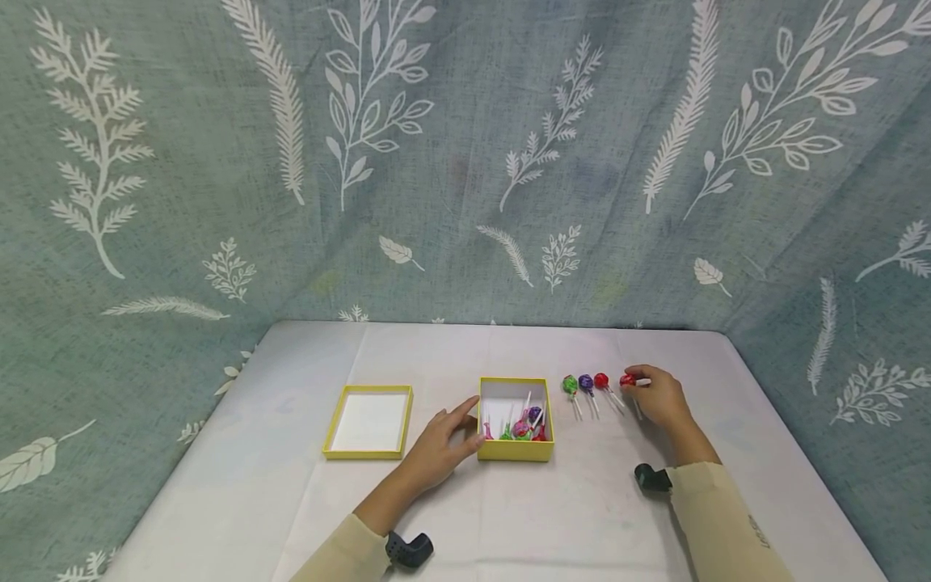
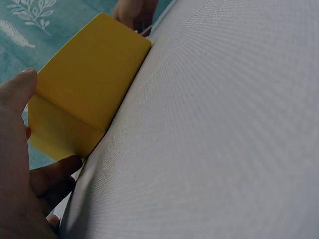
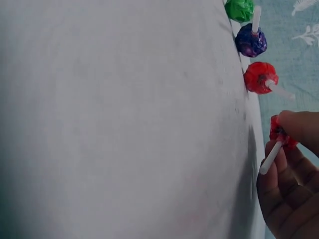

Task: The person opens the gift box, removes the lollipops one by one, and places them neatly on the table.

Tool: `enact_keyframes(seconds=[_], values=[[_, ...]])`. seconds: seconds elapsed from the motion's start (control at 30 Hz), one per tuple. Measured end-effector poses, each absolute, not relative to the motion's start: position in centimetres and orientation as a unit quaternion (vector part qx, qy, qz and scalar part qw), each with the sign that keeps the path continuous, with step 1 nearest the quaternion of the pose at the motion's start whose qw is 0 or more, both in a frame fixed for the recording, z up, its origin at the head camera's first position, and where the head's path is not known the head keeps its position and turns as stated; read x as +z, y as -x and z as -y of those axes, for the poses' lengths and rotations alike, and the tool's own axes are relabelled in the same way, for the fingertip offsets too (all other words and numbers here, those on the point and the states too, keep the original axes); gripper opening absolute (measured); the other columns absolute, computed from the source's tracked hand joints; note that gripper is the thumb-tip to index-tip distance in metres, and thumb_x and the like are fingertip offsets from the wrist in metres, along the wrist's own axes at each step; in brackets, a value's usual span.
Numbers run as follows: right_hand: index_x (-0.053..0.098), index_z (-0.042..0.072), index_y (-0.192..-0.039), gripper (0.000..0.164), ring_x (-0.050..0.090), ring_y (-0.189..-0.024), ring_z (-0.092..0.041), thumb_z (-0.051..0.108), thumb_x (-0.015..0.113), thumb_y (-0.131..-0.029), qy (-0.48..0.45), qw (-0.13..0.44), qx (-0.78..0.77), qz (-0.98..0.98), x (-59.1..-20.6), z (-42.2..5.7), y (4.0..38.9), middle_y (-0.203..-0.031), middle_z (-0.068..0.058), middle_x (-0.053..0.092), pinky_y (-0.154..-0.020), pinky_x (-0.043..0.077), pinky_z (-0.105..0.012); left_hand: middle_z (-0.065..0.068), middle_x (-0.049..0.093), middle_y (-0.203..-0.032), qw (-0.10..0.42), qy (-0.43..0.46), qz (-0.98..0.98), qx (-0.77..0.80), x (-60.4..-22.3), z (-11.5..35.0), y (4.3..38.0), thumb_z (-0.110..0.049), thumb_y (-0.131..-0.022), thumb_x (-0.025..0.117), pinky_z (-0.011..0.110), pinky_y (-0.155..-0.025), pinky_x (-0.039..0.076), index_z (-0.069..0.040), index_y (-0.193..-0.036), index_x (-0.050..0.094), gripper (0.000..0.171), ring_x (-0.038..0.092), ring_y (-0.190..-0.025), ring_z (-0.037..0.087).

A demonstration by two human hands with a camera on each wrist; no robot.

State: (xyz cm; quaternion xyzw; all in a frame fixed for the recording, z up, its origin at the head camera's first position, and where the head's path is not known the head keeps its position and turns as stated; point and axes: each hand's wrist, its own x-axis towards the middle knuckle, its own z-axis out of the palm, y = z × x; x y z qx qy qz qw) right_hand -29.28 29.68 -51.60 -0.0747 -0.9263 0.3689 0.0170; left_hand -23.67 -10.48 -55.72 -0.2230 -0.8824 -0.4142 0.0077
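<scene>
My right hand (image 1: 660, 398) pinches a red-wrapped lollipop (image 3: 275, 128) by its head between thumb and fingers, its white stick pointing out. Left of it lie a red lollipop (image 1: 601, 380), a purple lollipop (image 1: 586, 383) and a green lollipop (image 1: 570, 385) in a row, sticks toward me. A yellow box (image 1: 514, 452) stands open at the middle of the table, with several lollipops (image 1: 522, 428) of mixed colours inside. With its fingers fairly straight, my left hand (image 1: 438, 449) rests against the box's left side; its thumb touches the near left corner.
The yellow-edged box lid (image 1: 368, 454) lies inside up, left of the box. A white cloth covers the table (image 1: 567, 517). Behind hangs a blue-green curtain (image 1: 465, 162) with white leaf prints. Dark devices (image 1: 410, 550) are worn at both wrists.
</scene>
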Motion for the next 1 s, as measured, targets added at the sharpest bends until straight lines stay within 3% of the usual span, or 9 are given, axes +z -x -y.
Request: enact_keyframes(seconds=[0.37, 1.0], values=[[0.060, 0.000, -0.126, 0.039, 0.055, -0.109, -0.038, 0.017, 0.068, -0.091, 0.071, 0.017, 0.366, 0.928, -52.16, -29.48, 29.99, -0.121, -0.021, 0.060, -0.087, 0.046, -0.052, -0.007, 0.065, -0.119, 0.023, 0.238, 0.874, -0.422, -55.66, 10.47, 23.70, -0.051, -0.093, 0.059, 0.048, -0.115, 0.018, -0.029, -0.151, 0.036, 0.067, 0.048, -0.123, 0.021], [0.059, 0.001, -0.128, 0.039, 0.051, -0.117, -0.041, 0.017, 0.065, -0.093, 0.084, 0.008, 0.355, 0.931, -52.43, -29.07, 30.26, -0.125, -0.022, 0.059, -0.097, 0.039, -0.058, -0.006, 0.062, -0.124, 0.004, 0.221, 0.883, -0.415, -55.83, 10.47, 23.70, -0.056, -0.092, 0.056, 0.044, -0.116, 0.013, -0.034, -0.152, 0.033, 0.068, 0.044, -0.129, 0.019]])
